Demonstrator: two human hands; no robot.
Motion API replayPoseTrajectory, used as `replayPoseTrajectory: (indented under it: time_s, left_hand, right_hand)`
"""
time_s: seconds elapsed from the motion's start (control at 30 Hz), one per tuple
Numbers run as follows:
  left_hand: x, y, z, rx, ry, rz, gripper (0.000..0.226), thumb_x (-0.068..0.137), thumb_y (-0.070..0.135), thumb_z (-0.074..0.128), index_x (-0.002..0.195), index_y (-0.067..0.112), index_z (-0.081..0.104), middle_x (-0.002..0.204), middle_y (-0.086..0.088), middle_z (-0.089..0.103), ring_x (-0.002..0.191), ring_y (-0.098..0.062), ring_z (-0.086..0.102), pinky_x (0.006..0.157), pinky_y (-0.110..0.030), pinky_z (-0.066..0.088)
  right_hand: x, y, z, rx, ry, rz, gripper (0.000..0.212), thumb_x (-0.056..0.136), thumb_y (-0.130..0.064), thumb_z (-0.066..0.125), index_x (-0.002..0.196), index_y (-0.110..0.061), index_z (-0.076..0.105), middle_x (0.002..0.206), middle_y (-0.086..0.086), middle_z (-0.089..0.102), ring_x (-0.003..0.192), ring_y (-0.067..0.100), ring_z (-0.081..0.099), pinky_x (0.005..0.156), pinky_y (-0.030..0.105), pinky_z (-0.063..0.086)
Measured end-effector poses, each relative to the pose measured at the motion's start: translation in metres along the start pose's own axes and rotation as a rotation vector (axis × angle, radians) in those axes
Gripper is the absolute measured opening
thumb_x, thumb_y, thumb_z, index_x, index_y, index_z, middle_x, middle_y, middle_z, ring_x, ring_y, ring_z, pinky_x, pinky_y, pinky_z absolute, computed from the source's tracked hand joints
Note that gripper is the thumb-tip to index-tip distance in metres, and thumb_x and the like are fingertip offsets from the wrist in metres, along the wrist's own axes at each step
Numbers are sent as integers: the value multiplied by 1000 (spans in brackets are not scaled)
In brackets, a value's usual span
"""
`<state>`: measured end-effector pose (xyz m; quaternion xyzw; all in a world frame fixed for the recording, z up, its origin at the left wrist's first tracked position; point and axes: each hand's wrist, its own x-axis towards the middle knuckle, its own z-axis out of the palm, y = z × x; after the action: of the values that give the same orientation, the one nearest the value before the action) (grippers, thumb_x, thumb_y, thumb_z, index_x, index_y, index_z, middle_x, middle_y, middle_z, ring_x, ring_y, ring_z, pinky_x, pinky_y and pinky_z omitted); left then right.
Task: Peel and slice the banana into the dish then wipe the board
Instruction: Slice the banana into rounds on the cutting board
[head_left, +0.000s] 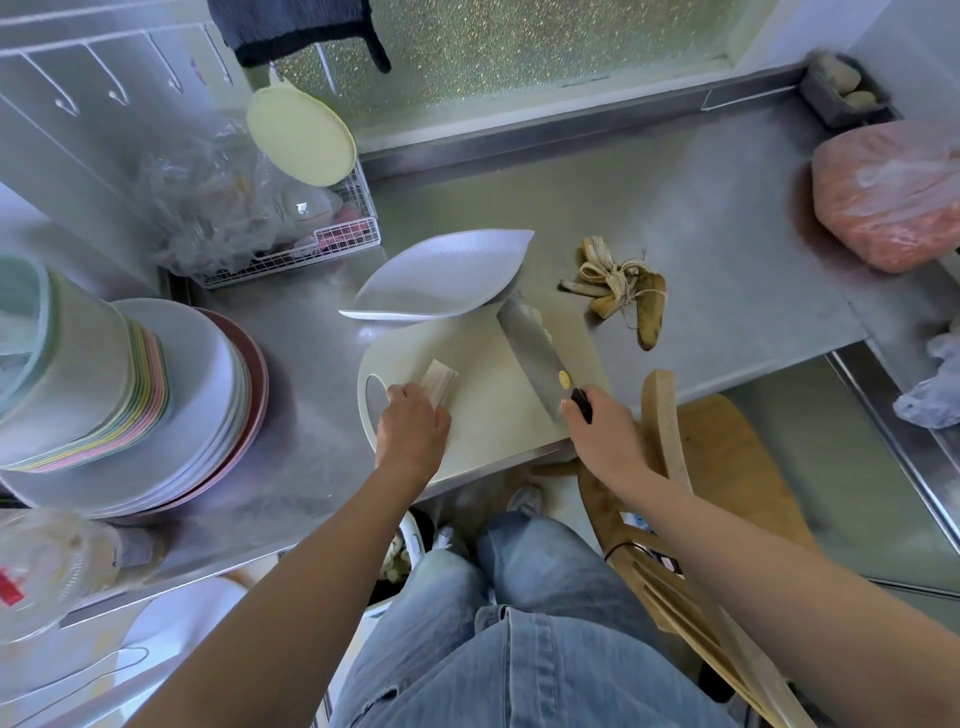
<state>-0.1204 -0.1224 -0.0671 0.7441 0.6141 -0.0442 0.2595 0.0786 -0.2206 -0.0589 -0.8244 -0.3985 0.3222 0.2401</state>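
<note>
I have my right hand (602, 431) gripping the cleaver (535, 353) by its handle, my left hand (413, 423) pinching a pale folded wad (440, 382) on the cutting board (493, 415), and the banana slices (535, 314) beyond the blade beside the dish (441, 275) look soft and slippery, best nudged broadside.

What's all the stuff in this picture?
cutting board: one, cream, counter edge
dish: one, white, behind board
knife: one, steel blade, black handle, over board
banana peel: one, yellow-brown, counter right of dish
pale piece: one, whitish, on board; banana or tissue unclear
plates: one stack, white and pink, left
wire basket: one, white, back left
bag: one, pink, far right
chair: one, wooden, lower right
left hand: holds pale piece
right hand: grips knife
</note>
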Motion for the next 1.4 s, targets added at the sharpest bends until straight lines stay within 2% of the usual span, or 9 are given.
replayPoseTrajectory:
  time_s: [0.13, 0.33, 0.53, 0.67, 0.77, 0.87, 1.07, 1.2, 1.4]
  left_hand:
    - [1, 1, 0, 12, -16, -9, 36, 99, 25, 42, 122, -2, 44, 121, -20, 46, 97, -35, 59, 70, -28, 36]
    - [2, 2, 0, -50, -13, -19, 30, 96, 19, 48, 116, -4, 47, 120, -23, 48, 103, -37, 53, 79, -36, 41]
    - [4, 5, 0, 106, -19, -30, 39, 94, 16, 52, 127, -2, 43, 125, -17, 43, 112, -28, 48, 83, -37, 50]
    - [8, 7, 2, 166, 32, -55, 32, 95, 21, 46, 123, 5, 47, 121, -11, 48, 114, -27, 46, 85, -35, 45]
    - [11, 8, 5, 302, 73, -18, 31, 95, 25, 44, 120, 8, 51, 120, -11, 53, 117, -30, 41, 97, -35, 37]
    - [16, 12, 7, 321, 86, 7, 32, 96, 26, 42, 121, 9, 51, 120, -11, 54, 115, -31, 43, 97, -36, 37]
    - [19, 13, 4, 230, 106, -44, 33, 97, 29, 39, 116, 4, 50, 114, -13, 56, 106, -28, 49, 90, -35, 40]
    - [19, 11, 5, 240, 109, -12, 32, 97, 28, 39, 116, 4, 49, 114, -13, 54, 105, -29, 50, 91, -34, 40]
    - [20, 11, 7, 228, 81, -35, 30, 95, 27, 44, 116, 6, 50, 115, -12, 55, 105, -28, 49, 85, -34, 42]
  right_hand:
    - [-3, -3, 9, -9, -91, -35, 24, 95, -32, 50, 77, -16, 49, 68, 7, 59, 66, 24, 57, 59, 37, 43]
    - [0, -2, -1, 43, 4, 21, 27, 97, -28, 49, 73, -17, 45, 63, 1, 48, 58, 15, 44, 52, 27, 32]
    - [-1, -4, 1, 5, -106, -40, 24, 94, -30, 52, 73, -17, 48, 65, 4, 55, 63, 22, 53, 58, 35, 40]
    - [2, -2, 0, 30, -20, -15, 29, 96, -27, 50, 70, -18, 42, 60, -1, 44, 56, 16, 41, 53, 28, 30]
    - [2, -2, -2, 55, -24, -49, 26, 95, -27, 51, 73, -14, 46, 60, 1, 46, 57, 17, 43, 55, 30, 33]
    - [2, -5, 0, 2, -63, -95, 22, 94, -29, 52, 79, -14, 51, 62, 0, 50, 58, 15, 46, 55, 30, 36]
    - [5, -6, 7, 38, -116, -99, 20, 92, -31, 53, 75, -23, 48, 63, 4, 54, 62, 26, 57, 62, 46, 50]
    - [8, -5, 9, 3, -134, -66, 19, 93, -30, 53, 75, -30, 47, 64, 0, 54, 62, 20, 56, 61, 40, 47]
    - [14, 1, -10, -21, -15, -36, 23, 95, -27, 51, 77, -13, 47, 59, 1, 48, 54, 14, 44, 49, 23, 31]
